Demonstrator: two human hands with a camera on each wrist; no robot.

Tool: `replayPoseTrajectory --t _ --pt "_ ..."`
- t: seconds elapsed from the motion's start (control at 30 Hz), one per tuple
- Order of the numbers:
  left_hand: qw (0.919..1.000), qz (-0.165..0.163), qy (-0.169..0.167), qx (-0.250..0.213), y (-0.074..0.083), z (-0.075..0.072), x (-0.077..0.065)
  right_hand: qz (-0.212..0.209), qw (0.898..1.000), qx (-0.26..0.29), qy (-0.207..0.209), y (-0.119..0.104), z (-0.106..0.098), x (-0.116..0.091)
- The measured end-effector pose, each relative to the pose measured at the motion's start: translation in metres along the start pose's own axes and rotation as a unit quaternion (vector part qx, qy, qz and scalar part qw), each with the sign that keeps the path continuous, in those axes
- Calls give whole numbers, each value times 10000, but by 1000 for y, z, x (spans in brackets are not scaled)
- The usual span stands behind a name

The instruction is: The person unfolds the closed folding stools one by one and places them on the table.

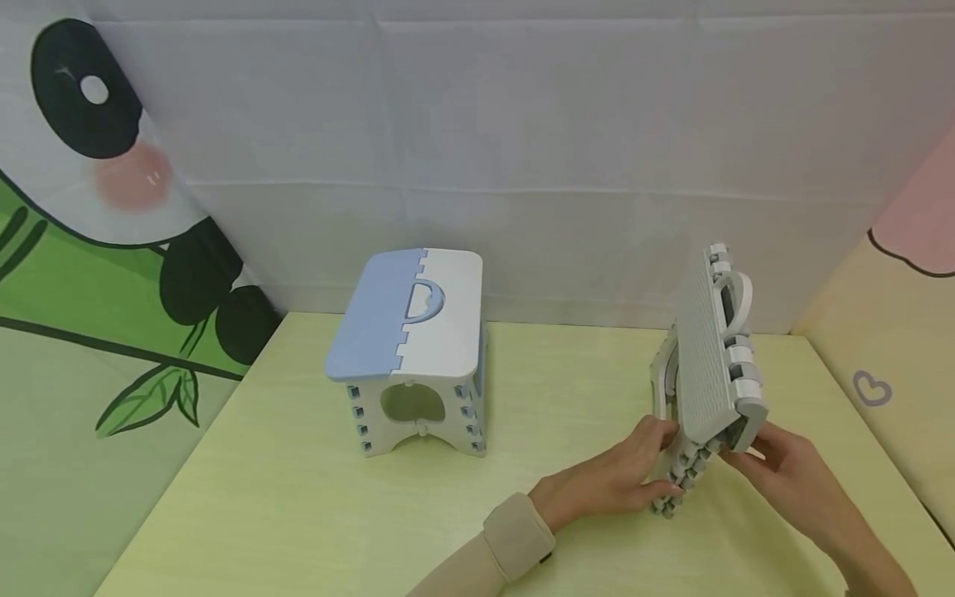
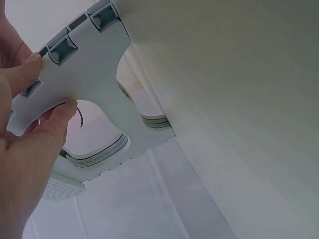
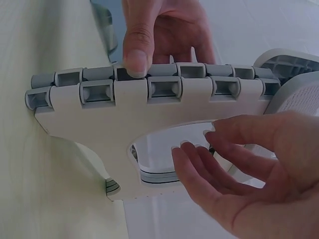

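Observation:
A grey-white folding step stool (image 1: 705,356), partly folded, stands tilted at the right of the table, its ridged top steeply slanted. My left hand (image 1: 615,477) grips its lower near side; in the right wrist view, the left thumb (image 3: 137,59) presses on the row of hinges along the panel's edge. On the stool's other side is my right hand (image 1: 791,477). The right wrist view shows its curled fingers (image 3: 189,169) at the rim of the leg panel's rounded opening, with fingertips at the edge. The stool's carry handle (image 1: 739,303) sticks out on the right.
A blue and white folding stool (image 1: 448,356) stands unfolded on the pale yellow table (image 1: 283,497), left of the hands. A white cloth backdrop (image 1: 522,166) rises behind. Printed side panels (image 1: 888,365) border the table.

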State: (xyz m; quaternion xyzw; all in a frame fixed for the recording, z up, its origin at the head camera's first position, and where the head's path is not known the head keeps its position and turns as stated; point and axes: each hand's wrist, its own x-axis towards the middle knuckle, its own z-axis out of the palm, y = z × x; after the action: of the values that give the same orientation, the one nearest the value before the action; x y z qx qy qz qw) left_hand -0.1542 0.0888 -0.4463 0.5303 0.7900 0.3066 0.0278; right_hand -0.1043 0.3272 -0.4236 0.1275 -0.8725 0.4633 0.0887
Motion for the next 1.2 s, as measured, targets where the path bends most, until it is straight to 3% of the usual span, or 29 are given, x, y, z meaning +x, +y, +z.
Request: replayPoseTrajectory --t 0.57,0.73,1.03,1.2 --pt "9998 183 82 -20 -1 -1 -2 -401 9985 385 7 4 14 -7" --pt "9992 340 178 -146 -1 -1 -2 -370 9985 406 64 5 18 -9" --pt "9993 321 209 -8 -1 0 -2 -104 9993 322 139 5 23 -11" --pt "9992 320 202 -92 -3 1 -2 -124 9984 539 96 4 25 -17"
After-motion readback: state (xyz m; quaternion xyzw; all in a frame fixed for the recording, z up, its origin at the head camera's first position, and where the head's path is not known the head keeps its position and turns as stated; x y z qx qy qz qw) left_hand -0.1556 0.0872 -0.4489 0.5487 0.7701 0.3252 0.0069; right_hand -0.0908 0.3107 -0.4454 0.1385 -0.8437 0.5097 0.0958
